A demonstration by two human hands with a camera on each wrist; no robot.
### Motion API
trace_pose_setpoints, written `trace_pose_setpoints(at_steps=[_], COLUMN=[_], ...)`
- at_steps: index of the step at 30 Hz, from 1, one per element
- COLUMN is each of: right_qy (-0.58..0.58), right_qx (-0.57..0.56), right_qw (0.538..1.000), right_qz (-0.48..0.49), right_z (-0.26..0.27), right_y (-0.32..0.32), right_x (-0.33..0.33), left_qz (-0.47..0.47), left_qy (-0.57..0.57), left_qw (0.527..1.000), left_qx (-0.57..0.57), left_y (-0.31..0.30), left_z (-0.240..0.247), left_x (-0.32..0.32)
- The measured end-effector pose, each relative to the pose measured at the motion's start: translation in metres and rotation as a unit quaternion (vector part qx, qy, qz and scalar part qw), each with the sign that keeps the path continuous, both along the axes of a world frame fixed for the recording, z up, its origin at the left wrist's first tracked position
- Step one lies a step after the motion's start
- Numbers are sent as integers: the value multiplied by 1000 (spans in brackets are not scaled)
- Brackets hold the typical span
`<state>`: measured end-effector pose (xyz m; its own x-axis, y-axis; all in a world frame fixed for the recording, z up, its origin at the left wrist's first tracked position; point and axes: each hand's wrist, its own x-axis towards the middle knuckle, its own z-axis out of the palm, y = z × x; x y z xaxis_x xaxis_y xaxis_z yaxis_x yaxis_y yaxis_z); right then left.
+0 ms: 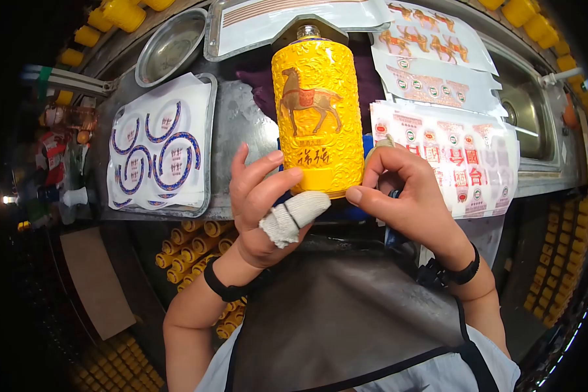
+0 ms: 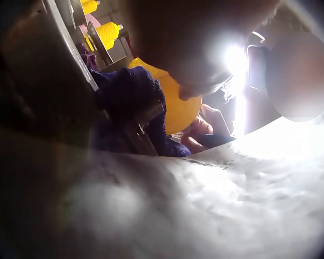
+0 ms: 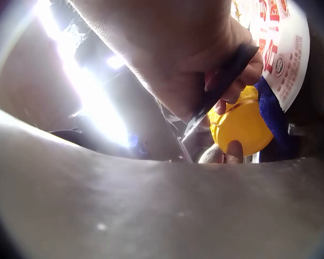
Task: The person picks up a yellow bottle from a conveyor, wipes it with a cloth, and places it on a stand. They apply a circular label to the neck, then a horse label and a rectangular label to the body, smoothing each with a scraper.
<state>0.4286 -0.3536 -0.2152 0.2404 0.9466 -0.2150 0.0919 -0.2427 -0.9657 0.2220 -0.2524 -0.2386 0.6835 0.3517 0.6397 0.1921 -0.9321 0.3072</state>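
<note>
Yellow bottle (image 1: 317,147) lies between printed sheets (image 1: 445,153) at a metal counter (image 1: 242,127)

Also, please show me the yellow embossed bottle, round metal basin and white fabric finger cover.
Yellow embossed bottle (image 1: 317,104), head view: front middle.
Round metal basin (image 1: 171,49), head view: inner bottom.
White fabric finger cover (image 1: 298,214), head view: middle.

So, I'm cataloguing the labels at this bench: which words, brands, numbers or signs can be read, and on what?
"國" and "台": red, on the near right-hand sheet.
Yellow bottle: dark characters and a small line below the horse, too unclear to read surely.
Left-hand sheet: small characters within the blue arcs, too small.
Middle right-hand sheet: lettering around the green round marks, too small.
No number is readable.
</note>
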Motion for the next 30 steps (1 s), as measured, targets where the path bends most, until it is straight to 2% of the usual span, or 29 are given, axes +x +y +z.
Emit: trace_pose_setpoints(at_steps=[2,7,11,12,13,16,19,23,26,30], right_qy=[-29,54,98,85,71,50,14,-25,-87,-211], right_qx=[0,-54,-81,-62,-46,-13,17,26,62,171], right_qw=[1000,997,991,994,996,998,1000,999,994,962], right_qz=[6,-14,-39,-33,-31,-26,-10,-3,5,3], right_z=[0,-2,-11,-14,-16,-10,-6,0,5,3], right_y=[0,-3,-7,-8,-10,-14,-14,-12,-8,0], right_x=[0,1,2,1,0,-4,-5,-7,-10,-18], left_qz=[4,7,-29,-22,8,3,41,24,29,2], left_qy=[4,-20,-26,-62,-31,-10,-72,-142,-145,-87], left_qw=[1000,999,999,998,998,1000,992,969,961,983], left_qx=[25,45,34,17,47,9,-100,-199,-235,-159], left_y=[-1,-6,-9,-9,-9,-4,-7,-6,-9,-3], left_z=[5,6,5,4,8,9,-1,-15,-18,-17], left_x=[3,19,27,26,20,11,7,4,-1,-13])
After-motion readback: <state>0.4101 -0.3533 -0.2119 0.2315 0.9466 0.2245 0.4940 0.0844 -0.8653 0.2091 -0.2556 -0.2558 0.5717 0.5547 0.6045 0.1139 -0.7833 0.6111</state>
